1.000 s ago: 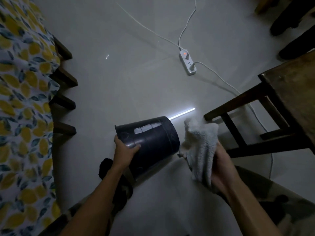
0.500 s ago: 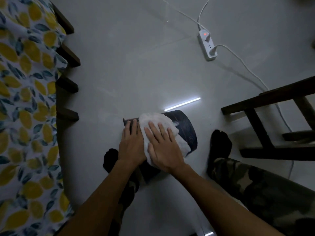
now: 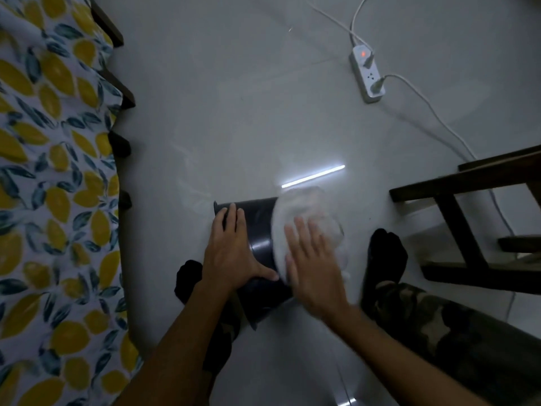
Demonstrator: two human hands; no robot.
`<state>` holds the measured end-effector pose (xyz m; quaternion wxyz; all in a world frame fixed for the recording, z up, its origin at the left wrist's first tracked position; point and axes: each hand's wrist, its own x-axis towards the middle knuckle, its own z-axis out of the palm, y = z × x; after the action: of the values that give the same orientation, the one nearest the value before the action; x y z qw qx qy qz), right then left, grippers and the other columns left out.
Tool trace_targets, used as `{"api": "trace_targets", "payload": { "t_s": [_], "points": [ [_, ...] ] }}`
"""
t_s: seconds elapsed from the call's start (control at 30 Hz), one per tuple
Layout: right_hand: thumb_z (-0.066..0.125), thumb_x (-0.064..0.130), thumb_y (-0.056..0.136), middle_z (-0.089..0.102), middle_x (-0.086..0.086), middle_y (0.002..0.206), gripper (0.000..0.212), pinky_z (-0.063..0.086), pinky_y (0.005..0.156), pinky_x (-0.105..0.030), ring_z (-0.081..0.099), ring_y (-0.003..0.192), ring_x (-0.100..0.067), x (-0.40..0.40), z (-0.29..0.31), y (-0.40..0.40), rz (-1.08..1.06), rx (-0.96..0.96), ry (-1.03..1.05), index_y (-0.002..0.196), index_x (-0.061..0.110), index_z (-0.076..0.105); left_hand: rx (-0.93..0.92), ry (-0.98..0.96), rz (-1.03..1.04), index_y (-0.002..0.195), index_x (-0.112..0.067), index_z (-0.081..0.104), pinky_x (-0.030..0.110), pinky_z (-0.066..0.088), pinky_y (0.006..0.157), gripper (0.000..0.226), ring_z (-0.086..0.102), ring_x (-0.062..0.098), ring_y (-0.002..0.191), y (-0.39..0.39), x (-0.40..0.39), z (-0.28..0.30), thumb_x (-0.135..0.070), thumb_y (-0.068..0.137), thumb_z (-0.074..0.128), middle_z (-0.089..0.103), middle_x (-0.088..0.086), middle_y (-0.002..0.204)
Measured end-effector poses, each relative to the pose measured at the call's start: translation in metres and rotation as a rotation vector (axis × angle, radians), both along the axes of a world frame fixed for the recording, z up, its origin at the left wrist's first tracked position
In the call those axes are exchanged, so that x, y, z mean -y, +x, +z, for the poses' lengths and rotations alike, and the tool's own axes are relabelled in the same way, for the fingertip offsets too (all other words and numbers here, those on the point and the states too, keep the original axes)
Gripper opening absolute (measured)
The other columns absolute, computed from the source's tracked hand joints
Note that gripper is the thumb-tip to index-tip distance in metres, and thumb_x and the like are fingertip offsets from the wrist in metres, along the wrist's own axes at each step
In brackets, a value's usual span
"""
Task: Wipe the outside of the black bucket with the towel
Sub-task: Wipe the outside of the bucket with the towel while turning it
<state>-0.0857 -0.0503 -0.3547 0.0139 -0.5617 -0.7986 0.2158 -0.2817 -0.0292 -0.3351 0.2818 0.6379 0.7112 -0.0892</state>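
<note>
The black bucket (image 3: pixel 260 230) lies on its side on the floor between my feet, its base pointing right. My left hand (image 3: pixel 231 253) rests flat on the bucket's wall near the rim, fingers over the edge, holding it steady. The white towel (image 3: pixel 295 209) is spread over the bucket's right end and looks blurred from motion. My right hand (image 3: pixel 313 265) presses flat on the towel, fingers spread, against the bucket's side. The bucket's base is hidden under the towel.
A bed with a lemon-print sheet (image 3: pixel 52 200) runs along the left. A dark wooden chair (image 3: pixel 468 218) stands at the right. A white power strip (image 3: pixel 367 76) with cables lies on the floor at the back. My socked feet (image 3: pixel 386 253) flank the bucket.
My right hand and the towel have slid to the right along the bucket, from beside my left hand to its base end. The left hand stays on the bucket.
</note>
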Motion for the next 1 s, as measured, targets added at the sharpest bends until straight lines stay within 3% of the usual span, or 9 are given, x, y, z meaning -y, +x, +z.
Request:
{"api": "trace_targets", "payload": {
  "t_s": [0.07,0.23,0.37,0.5,0.6,0.67,0.77,0.87,1.0],
  "points": [
    [0.033,0.035,0.107,0.015,-0.007,0.173,0.062,0.009,0.129,-0.045,0.009,0.161,-0.027,0.007,0.005,-0.017,0.155,-0.064,-0.048,0.165,0.019,0.019,0.0,0.1,-0.068,0.158,0.001,0.017,0.051,0.013,0.125,0.148,0.013,0.038,0.153,0.001,0.013,-0.006,-0.098,0.053,0.047,0.016,0.02,0.166],
    [0.026,0.042,0.1,0.072,-0.007,0.118,0.049,0.047,0.098,-0.044,0.067,0.11,-0.032,-0.113,-0.014,-0.05,0.057,0.043,-0.128,0.116,0.022,0.067,0.046,0.032,0.053,0.159,-0.003,0.0,0.05,0.024,0.123,0.167,0.008,0.033,0.152,0.007,0.021,0.004,-0.093,0.035,0.068,0.012,0.014,0.167],
    [0.031,0.035,0.105,0.051,-0.009,0.156,0.052,0.033,0.12,-0.046,0.045,0.145,-0.03,-0.078,-0.019,-0.007,-0.117,0.036,-0.025,0.148,0.017,0.054,0.108,-0.002,0.12,0.159,-0.007,-0.005,0.048,0.026,0.123,0.169,0.0,0.026,0.154,0.004,0.0,0.008,-0.084,0.034,0.08,0.003,0.005,0.168],
    [0.041,0.028,0.105,0.025,-0.006,0.171,0.06,0.012,0.129,-0.045,0.016,0.16,-0.027,0.019,0.008,-0.011,0.037,-0.056,0.012,0.163,0.018,0.029,0.115,0.011,0.065,0.159,-0.002,0.0,0.051,0.023,0.123,0.166,0.004,0.032,0.154,0.001,0.001,0.003,-0.091,0.039,0.071,0.006,0.011,0.169],
    [0.041,0.033,0.101,0.07,-0.011,0.131,0.04,0.039,0.112,-0.046,0.062,0.125,-0.032,-0.057,-0.011,-0.037,0.147,-0.002,-0.04,0.128,0.021,0.069,0.076,0.023,-0.01,0.158,-0.001,0.005,0.049,0.015,0.125,0.161,0.007,0.035,0.153,0.001,0.0,0.005,-0.094,0.04,0.062,0.01,0.015,0.168],
    [0.037,0.04,0.1,0.077,-0.008,0.112,0.041,0.05,0.097,-0.043,0.07,0.104,-0.032,-0.12,-0.013,-0.051,0.045,0.04,-0.121,0.113,0.026,0.073,0.013,-0.021,-0.031,0.159,-0.001,-0.001,0.046,0.011,0.126,0.164,0.0,0.033,0.153,0.002,-0.003,0.011,-0.095,0.039,0.062,0.003,0.013,0.169],
    [0.028,0.043,0.103,0.073,-0.005,0.121,0.044,0.041,0.107,-0.045,0.067,0.112,-0.028,-0.135,-0.017,-0.04,-0.055,0.089,-0.202,0.11,0.027,0.068,0.02,-0.059,-0.004,0.159,-0.002,-0.003,0.045,0.01,0.127,0.166,-0.006,0.03,0.154,0.004,-0.011,0.014,-0.093,0.04,0.068,-0.002,0.01,0.169],
    [0.031,0.036,0.106,0.048,-0.007,0.158,0.051,0.03,0.122,-0.048,0.042,0.148,-0.029,-0.061,-0.009,-0.014,-0.1,0.06,-0.024,0.15,0.02,0.052,0.029,-0.086,0.002,0.16,-0.002,0.001,0.044,0.008,0.127,0.167,-0.006,0.03,0.154,0.001,-0.018,0.01,-0.095,0.038,0.068,0.0,0.01,0.17],
    [0.036,0.027,0.106,0.028,-0.006,0.169,0.057,0.019,0.128,-0.048,0.022,0.158,-0.026,0.001,0.004,-0.004,0.219,-0.119,-0.081,0.162,0.018,0.032,0.023,0.043,-0.127,0.157,-0.002,0.026,0.05,0.006,0.126,0.154,0.012,0.035,0.153,0.001,-0.008,0.0,-0.099,0.042,0.058,0.027,0.018,0.164]
  ]
}}
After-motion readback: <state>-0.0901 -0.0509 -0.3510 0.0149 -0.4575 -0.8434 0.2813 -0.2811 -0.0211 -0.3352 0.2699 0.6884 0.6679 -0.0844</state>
